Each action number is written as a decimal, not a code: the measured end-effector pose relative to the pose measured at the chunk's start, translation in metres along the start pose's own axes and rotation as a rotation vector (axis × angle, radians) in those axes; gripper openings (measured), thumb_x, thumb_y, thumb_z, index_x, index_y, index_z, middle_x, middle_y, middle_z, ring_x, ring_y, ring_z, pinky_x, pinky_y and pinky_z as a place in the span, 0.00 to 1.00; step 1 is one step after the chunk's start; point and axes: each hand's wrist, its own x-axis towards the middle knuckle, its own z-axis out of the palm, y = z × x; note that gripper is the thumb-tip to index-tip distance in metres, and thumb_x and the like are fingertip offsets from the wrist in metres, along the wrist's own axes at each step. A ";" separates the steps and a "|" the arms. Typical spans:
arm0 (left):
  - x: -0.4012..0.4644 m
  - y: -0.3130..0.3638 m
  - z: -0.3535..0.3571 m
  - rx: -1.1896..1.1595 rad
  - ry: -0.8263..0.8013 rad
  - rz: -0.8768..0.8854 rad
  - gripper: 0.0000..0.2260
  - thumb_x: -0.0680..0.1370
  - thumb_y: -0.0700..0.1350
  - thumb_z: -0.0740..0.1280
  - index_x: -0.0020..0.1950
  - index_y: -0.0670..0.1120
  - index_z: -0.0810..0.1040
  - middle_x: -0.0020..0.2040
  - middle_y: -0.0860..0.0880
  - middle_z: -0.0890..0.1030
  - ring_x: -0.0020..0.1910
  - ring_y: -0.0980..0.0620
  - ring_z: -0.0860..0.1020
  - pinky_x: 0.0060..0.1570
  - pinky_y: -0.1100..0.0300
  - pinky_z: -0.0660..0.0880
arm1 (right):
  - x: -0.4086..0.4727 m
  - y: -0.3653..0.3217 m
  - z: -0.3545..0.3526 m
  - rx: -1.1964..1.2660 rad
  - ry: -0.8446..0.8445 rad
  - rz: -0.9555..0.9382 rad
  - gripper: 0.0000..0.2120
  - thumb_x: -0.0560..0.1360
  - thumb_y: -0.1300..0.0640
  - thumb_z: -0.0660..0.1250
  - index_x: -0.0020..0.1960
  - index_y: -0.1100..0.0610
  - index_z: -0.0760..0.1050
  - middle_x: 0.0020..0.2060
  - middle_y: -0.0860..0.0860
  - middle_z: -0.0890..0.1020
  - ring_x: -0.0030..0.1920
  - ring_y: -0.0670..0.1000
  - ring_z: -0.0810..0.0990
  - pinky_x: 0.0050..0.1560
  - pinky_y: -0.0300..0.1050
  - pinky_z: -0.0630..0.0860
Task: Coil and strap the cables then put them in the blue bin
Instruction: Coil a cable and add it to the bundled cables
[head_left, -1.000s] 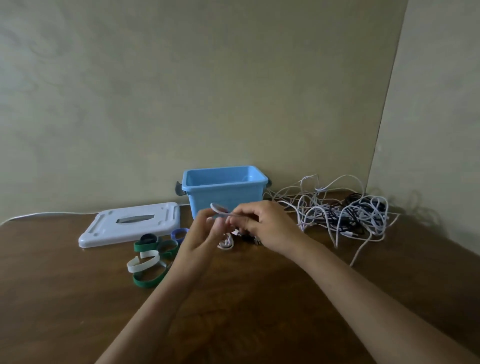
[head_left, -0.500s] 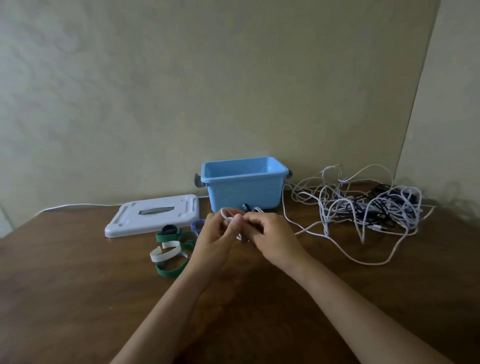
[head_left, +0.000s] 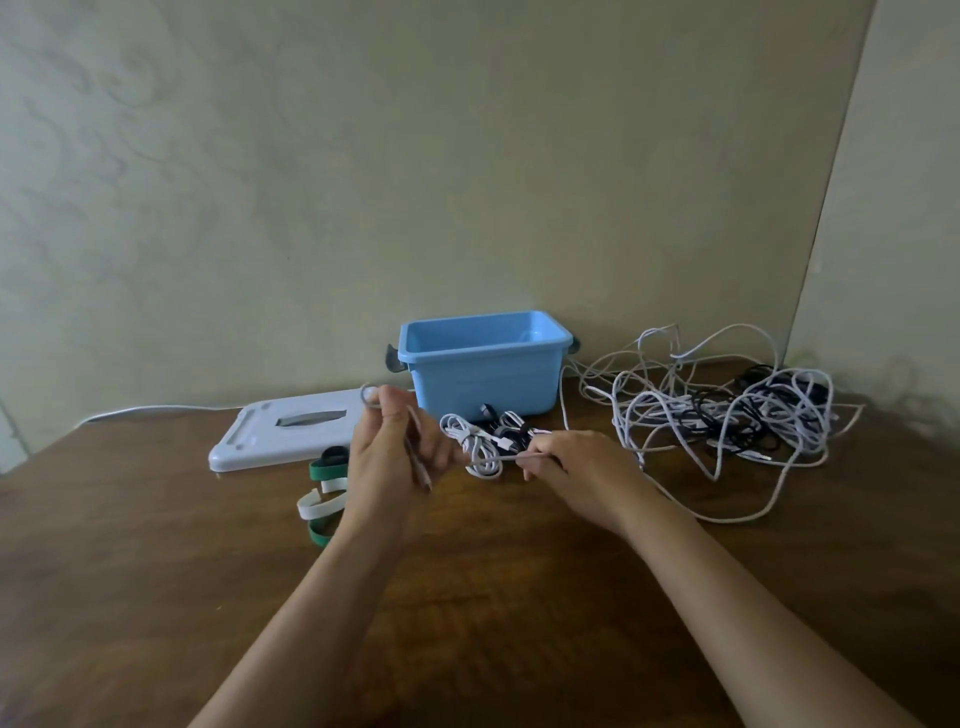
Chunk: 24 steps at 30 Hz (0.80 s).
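An open blue bin (head_left: 483, 379) stands at the back of the wooden table. My left hand (head_left: 387, 457) holds a small loop of white cable (head_left: 370, 396) above its fingers, and the cable's end hangs down past the palm. My right hand (head_left: 571, 470) pinches the same cable, stretched between the two hands. Behind them, in front of the bin, lie coiled white and black cables (head_left: 485, 441). A big tangle of white and black cables (head_left: 727, 410) sits to the right of the bin.
The bin's white lid (head_left: 280, 428) lies flat to the left of the bin. Green and white straps (head_left: 322, 488) lie curled in front of the lid, partly hidden by my left wrist. Walls close the table at the back and right.
My hands have drawn apart, stretching the cable between them. The left hand rose with a loop; the right moved right. The view shifted left and down.
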 end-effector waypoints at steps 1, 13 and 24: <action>0.003 0.003 -0.002 0.003 0.025 -0.006 0.16 0.85 0.54 0.54 0.41 0.47 0.68 0.28 0.48 0.63 0.24 0.51 0.63 0.26 0.59 0.66 | 0.000 0.005 -0.002 0.006 0.000 0.039 0.16 0.84 0.43 0.57 0.43 0.46 0.78 0.41 0.43 0.81 0.42 0.43 0.78 0.45 0.44 0.72; -0.004 -0.001 -0.004 0.784 -0.244 -0.014 0.20 0.84 0.55 0.54 0.61 0.44 0.79 0.44 0.53 0.85 0.23 0.53 0.66 0.26 0.56 0.69 | -0.002 -0.008 -0.018 0.373 0.334 0.096 0.10 0.83 0.49 0.62 0.47 0.51 0.77 0.30 0.46 0.75 0.28 0.43 0.71 0.32 0.39 0.66; -0.006 -0.008 -0.003 1.038 -0.600 -0.045 0.19 0.81 0.57 0.58 0.36 0.50 0.79 0.28 0.56 0.73 0.29 0.59 0.70 0.36 0.63 0.68 | -0.002 -0.004 -0.022 0.367 0.494 0.131 0.07 0.78 0.58 0.70 0.51 0.48 0.76 0.38 0.47 0.75 0.37 0.49 0.77 0.35 0.43 0.73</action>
